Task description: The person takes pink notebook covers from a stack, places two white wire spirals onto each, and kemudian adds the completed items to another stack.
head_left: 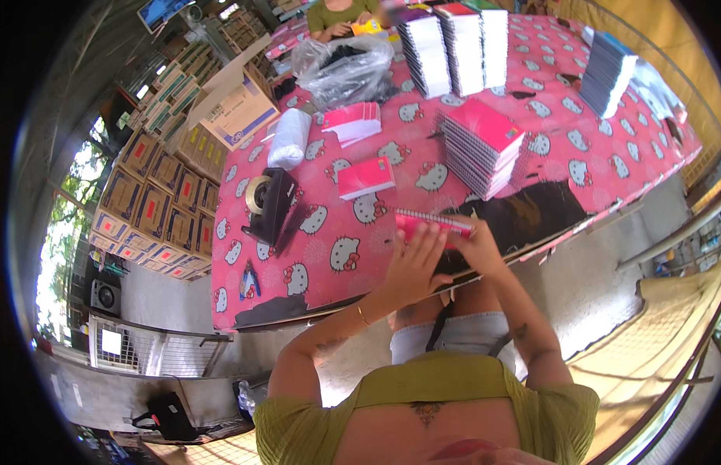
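A pink spiral notebook [413, 224] lies at the near table edge, its wire coil along the far side. My left hand [416, 265] rests on its cover with the fingers stretched out and slightly apart. At the notebook's right end my right hand [478, 246] grips the corner; part of its fingers is hidden. Just beyond stands a tall stack of pink spiral notebooks [484, 143]. Left of that stack lie a small pink pile of notebooks or pads [366, 178] and another pink pile [352, 122] farther back.
A black tape dispenser [277, 203], blue-handled pliers [249, 280] and a white plastic roll [290, 138] lie on the left. Behind are a clear plastic bag [346, 70], an open carton [238, 108] and tall notebook stacks [461, 50]. Another person [341, 17] sits across the pink-covered table [329, 256].
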Available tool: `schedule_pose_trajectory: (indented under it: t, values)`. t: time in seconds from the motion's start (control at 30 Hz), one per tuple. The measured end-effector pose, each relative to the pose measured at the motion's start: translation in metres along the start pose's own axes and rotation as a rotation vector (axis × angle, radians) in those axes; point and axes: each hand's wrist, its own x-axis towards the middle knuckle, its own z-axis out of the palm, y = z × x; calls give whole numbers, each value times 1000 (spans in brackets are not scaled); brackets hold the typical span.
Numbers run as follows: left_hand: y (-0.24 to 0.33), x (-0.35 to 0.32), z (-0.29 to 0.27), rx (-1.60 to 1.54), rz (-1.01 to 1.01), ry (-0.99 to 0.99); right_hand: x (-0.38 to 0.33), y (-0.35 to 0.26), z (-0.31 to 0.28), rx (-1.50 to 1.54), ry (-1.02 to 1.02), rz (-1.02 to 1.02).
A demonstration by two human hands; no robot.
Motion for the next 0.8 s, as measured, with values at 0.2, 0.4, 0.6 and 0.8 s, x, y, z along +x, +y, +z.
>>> schedule_pose_trajectory:
  t: [0.2,0.4,0.6,0.8]
  values:
    - [-7,36,-14,-76,-158,-130,2,42,2,-91,-71,-67]
    - [0,33,-13,-65,-169,-155,10,40,-2,-109,-96,-13]
    - [15,8,-5,-134,-137,-11,11,36,-5,-225,-111,102]
    - [-24,49,-10,-311,-149,120,9,16,-10,-351,-56,-100]
